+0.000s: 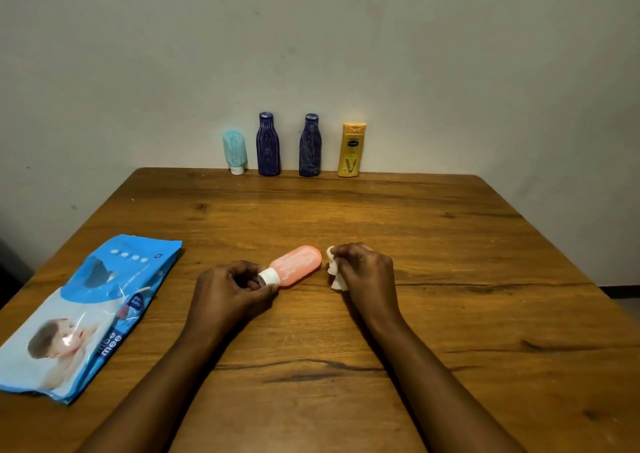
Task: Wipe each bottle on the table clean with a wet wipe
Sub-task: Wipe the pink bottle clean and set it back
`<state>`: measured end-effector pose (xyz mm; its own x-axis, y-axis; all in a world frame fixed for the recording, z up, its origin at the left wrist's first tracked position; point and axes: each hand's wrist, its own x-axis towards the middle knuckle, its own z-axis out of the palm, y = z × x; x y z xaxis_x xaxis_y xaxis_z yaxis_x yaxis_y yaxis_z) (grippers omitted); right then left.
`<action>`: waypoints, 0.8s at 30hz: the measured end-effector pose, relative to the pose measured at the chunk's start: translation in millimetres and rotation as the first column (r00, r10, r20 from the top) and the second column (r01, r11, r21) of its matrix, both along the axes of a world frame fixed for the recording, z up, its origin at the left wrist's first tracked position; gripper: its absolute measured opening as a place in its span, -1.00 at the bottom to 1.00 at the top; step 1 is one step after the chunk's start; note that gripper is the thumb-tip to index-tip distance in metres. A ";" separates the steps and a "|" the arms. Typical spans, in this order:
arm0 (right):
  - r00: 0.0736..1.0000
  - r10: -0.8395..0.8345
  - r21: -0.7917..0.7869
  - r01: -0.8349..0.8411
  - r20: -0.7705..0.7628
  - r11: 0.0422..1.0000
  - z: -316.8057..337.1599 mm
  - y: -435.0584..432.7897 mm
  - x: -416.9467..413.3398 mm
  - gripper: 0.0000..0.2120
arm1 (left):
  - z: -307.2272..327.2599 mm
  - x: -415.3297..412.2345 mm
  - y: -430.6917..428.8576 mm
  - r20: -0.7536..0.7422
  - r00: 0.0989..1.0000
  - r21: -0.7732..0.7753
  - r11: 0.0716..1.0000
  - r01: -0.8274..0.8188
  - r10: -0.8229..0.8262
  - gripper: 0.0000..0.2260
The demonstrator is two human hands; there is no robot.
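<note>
Five bottles are on the counter [450, 244]. Four stand along its far edge: one light blue bottle [234, 151], two dark blue bottles [268, 144], one yellow bottle [352, 149]. One pink bottle [297, 269] lies near the middle. The left hand [230, 291] pinches its white cap; the right hand [363, 272], just beside, is closed around one wet wipe [335, 272]. One wipes pack [86, 314] lies near the left edge.

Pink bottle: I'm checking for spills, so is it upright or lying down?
Lying down. The pink bottle rests sideways on the table, its white cap pinched by the left hand.
</note>
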<state>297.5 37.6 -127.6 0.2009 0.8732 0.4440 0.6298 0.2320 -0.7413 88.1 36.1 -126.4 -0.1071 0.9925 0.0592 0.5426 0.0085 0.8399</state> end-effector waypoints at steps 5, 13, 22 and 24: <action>0.981 0.091 -0.002 -0.092 0.170 0.996 -7.3 6.7 -28.2 -0.84 | -1.0 1.1 1.0 0.002 1.000 0.002 1.000 -0.011 0.011 -0.67; 0.884 0.232 0.054 -0.277 0.407 0.959 -4.2 -4.6 -41.4 -0.85 | 1.3 0.9 -0.4 0.009 1.000 0.004 1.000 0.013 -0.014 -0.72; 0.920 0.208 0.050 -0.237 0.333 0.970 -5.2 -4.9 -51.9 -0.84 | 1.8 1.1 -1.5 0.008 1.000 0.005 1.000 0.014 -0.014 -0.69; 0.889 0.252 0.052 -0.293 0.381 0.955 -6.4 -7.3 -48.7 -0.83 | 1.5 0.6 -1.3 0.016 1.000 0.003 1.000 0.020 -0.020 -0.68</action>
